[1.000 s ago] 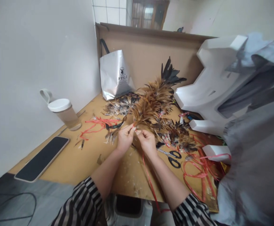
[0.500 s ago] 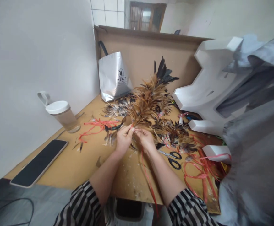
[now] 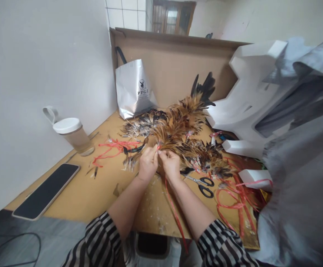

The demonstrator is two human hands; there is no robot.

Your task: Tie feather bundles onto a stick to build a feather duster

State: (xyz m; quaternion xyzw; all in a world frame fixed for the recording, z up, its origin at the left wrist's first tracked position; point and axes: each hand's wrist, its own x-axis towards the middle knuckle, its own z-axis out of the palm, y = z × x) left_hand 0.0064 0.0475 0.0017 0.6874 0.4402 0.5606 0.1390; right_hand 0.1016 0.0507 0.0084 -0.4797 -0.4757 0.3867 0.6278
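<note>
A long bundle of brown feathers (image 3: 175, 124) with black tail feathers at its far end leans away from me, its near end at my fingers. My left hand (image 3: 148, 163) is closed in a pinch on that near end, where a bit of red shows. Close beside it, my right hand (image 3: 170, 164) pinches a red plastic ribbon (image 3: 175, 211), whose tail runs down past my wrist and over the table edge. The fingertips of both hands almost meet, so the exact wrap of the ribbon is hidden.
Black-handled scissors (image 3: 202, 183) lie right of my hands, near loose feathers (image 3: 206, 159) and tangled red ribbon (image 3: 240, 202). Leftward are ribbon scraps (image 3: 117, 148), a lidded cup (image 3: 75, 135) and a phone (image 3: 47, 191). A silver bag (image 3: 133, 89) stands behind; white foam (image 3: 242, 92) borders the right.
The feather bundle's far end has tipped down and to the right. My hands have shifted slightly at its near end, the right one more upright.
</note>
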